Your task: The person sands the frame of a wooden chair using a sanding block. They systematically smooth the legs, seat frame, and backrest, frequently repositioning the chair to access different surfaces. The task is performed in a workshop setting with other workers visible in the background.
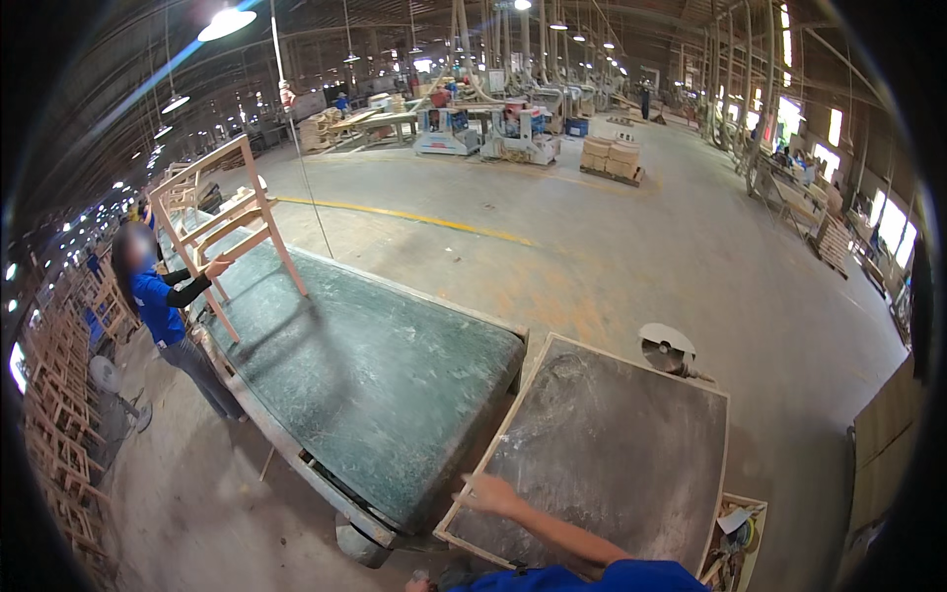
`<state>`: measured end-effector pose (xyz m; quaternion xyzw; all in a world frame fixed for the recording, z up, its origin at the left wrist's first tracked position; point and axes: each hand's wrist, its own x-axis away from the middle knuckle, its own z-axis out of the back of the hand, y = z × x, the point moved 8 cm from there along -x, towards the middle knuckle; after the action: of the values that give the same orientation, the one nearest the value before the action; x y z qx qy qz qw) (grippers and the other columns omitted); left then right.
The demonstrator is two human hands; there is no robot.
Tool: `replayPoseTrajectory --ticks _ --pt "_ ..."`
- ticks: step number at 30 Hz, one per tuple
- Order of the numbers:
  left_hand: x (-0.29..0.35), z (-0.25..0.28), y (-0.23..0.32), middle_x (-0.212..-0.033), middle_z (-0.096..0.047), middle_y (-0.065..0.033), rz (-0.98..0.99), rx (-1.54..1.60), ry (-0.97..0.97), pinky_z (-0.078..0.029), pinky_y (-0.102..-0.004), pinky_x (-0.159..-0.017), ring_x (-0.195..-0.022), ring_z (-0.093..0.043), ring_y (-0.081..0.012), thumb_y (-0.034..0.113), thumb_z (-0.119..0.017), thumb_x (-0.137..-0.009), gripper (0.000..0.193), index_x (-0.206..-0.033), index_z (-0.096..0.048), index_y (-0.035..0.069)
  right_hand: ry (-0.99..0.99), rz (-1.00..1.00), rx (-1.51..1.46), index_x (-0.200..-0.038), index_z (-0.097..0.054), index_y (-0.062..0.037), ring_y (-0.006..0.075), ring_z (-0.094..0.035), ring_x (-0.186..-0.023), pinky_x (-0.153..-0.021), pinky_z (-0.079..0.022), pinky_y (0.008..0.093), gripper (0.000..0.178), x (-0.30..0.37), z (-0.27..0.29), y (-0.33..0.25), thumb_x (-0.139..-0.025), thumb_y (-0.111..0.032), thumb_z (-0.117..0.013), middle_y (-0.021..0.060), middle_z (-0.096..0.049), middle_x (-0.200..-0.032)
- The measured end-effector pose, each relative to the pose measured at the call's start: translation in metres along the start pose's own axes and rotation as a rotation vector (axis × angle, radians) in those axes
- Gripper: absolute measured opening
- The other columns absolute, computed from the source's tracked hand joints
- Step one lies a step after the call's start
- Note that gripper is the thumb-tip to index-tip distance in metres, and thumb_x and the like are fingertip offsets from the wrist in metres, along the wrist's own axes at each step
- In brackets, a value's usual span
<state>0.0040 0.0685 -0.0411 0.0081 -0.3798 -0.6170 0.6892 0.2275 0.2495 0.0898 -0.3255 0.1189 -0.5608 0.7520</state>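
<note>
My right hand (pixel 490 495) reaches over the left edge of a dark-topped table (pixel 621 424) with a pale wooden rim. Its fingers look apart and nothing shows in them. Only a small part of my left hand (pixel 419 583) appears at the lower edge, with its fingers mostly out of sight. Just left of the table runs a green conveyor belt (pixel 385 365). Standing on the belt's far part is a wooden chair frame (pixel 247 212), apart from my hands. A co-worker in a blue shirt (pixel 158 301) has a hand on that frame.
A wooden box (pixel 755 543) of tools and small items sits at the table's right. Behind the table is a round fan-like machine part (pixel 668 348). Many chair frames (pixel 59 444) line the left side. Farther off are woodworking machines (pixel 518 133) and a pallet of stacked wood (pixel 610 158).
</note>
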Motion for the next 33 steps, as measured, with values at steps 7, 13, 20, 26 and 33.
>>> replayPoseTrajectory --ticks 7,13,20,26,33 --pt "-0.002 0.044 -0.005 -0.102 -0.066 -0.0176 0.273 0.379 0.046 -0.049 -0.0613 -0.071 -0.079 -0.065 -0.0362 0.049 -0.067 -0.088 0.045 -0.114 -0.062 0.013 -0.589 0.016 0.007 -0.119 -0.069 -0.0014 0.0388 -0.064 -0.113 -0.094 -0.050 0.0467 0.068 0.073 -0.152 0.077 -0.088 -0.061 -0.060 0.0226 -0.069 -0.116" --pt "-0.011 0.052 -0.007 -0.096 -0.063 -0.0145 0.316 0.522 0.064 -0.047 -0.0569 -0.067 -0.074 -0.061 -0.0328 0.047 -0.066 -0.089 0.039 -0.108 -0.061 0.014 -0.500 -0.255 -0.131 -0.124 -0.067 -0.0049 0.0361 -0.065 -0.113 -0.095 -0.050 0.0428 0.064 0.096 -0.150 0.109 -0.088 -0.058 -0.062 0.0198 -0.070 -0.117" --pt "-0.006 0.069 -0.033 -0.088 -0.059 -0.0108 0.378 0.674 0.101 -0.045 -0.0517 -0.062 -0.070 -0.057 -0.0288 0.045 -0.064 -0.089 0.033 -0.100 -0.059 0.015 -0.301 -0.254 -0.251 -0.125 -0.068 -0.0097 0.0322 -0.068 -0.106 -0.091 -0.052 0.0408 0.060 0.051 -0.102 0.091 -0.087 -0.056 -0.066 0.0158 -0.072 -0.116" --pt "0.008 0.085 -0.077 -0.082 -0.056 -0.0077 0.482 0.838 0.183 -0.043 -0.0473 -0.058 -0.065 -0.054 -0.0253 0.043 -0.062 -0.089 0.029 -0.094 -0.059 0.015 -0.070 0.026 -0.381 -0.123 -0.066 -0.0009 0.0309 -0.070 -0.097 -0.087 -0.052 0.0402 0.062 -0.070 -0.030 -0.041 -0.089 -0.053 -0.069 0.0201 -0.072 -0.103" --pt "0.042 0.088 -0.126 -0.075 -0.052 -0.0040 0.648 1.125 0.300 -0.040 -0.0422 -0.053 -0.060 -0.050 -0.0213 0.041 -0.060 -0.090 0.026 -0.086 -0.057 0.016 0.200 0.622 -0.393 -0.152 -0.028 0.0060 0.0337 -0.057 -0.126 -0.101 -0.046 0.0382 0.103 -0.230 0.021 -0.287 -0.083 -0.052 -0.077 0.0276 -0.052 -0.142"
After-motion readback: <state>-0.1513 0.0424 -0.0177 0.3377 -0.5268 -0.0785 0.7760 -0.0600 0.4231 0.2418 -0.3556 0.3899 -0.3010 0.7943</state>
